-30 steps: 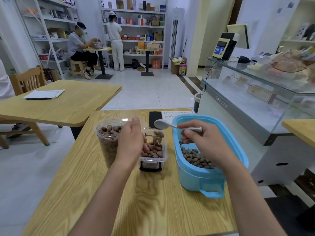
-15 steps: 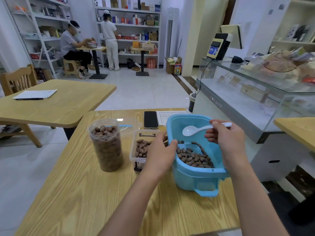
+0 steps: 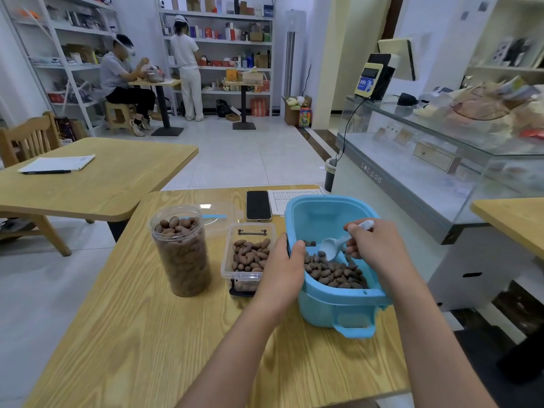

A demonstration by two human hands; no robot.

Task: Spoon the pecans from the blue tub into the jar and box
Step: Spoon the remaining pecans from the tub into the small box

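Right hand [image 3: 379,248] pinches white spoon [image 3: 334,247], bowl dipping leftward-down into pecans [image 3: 332,272]; left hand [image 3: 284,269] grips blue tub [image 3: 338,307] rim.

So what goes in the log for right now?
left hand: grips blue tub rim | right hand: dips spoon into pecans

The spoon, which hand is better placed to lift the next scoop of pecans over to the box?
The right hand. It already grips the spoon with its bowl down among the pecans in the blue tub. The left hand holds the tub's rim, steadying it beside the box.
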